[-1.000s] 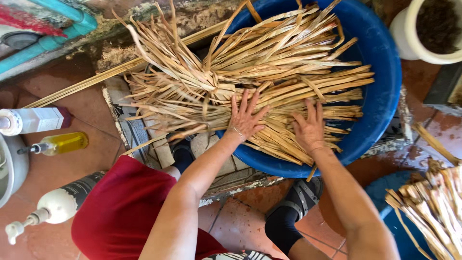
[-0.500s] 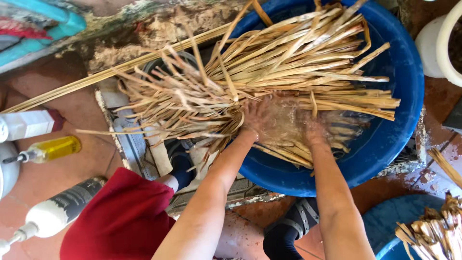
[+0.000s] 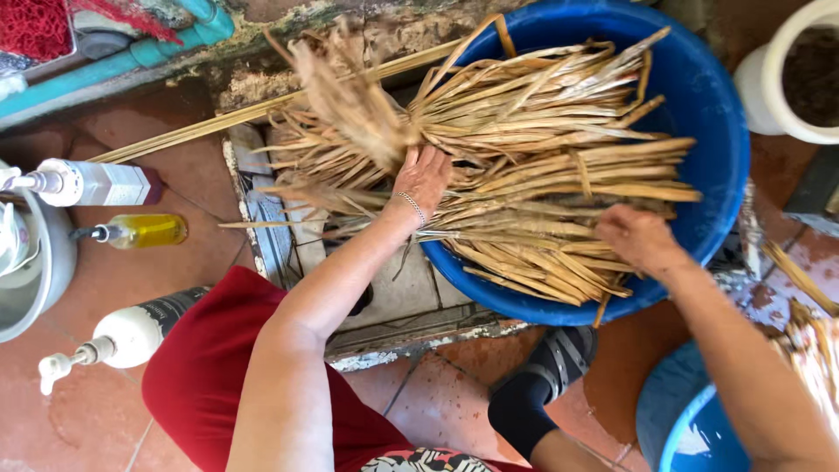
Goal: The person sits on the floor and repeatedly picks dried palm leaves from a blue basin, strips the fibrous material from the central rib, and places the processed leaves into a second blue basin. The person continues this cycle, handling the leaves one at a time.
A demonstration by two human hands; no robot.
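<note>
Two hands: both on dried palm strips (image 3: 542, 192), centre frame.
Left hand (image 3: 426, 179): clamped on bunch's frayed end.
Right hand (image 3: 638, 238): fingers curled over lower strips.
Long axis: left-right across blue tub (image 3: 717, 131).

I am seeing bare arms with no sleeves. The left hand (image 3: 426, 177) is wearing a thin silver bracelet on its wrist. Red cloth is covering the lap, and a black sandal (image 3: 559, 365) is showing.
</note>
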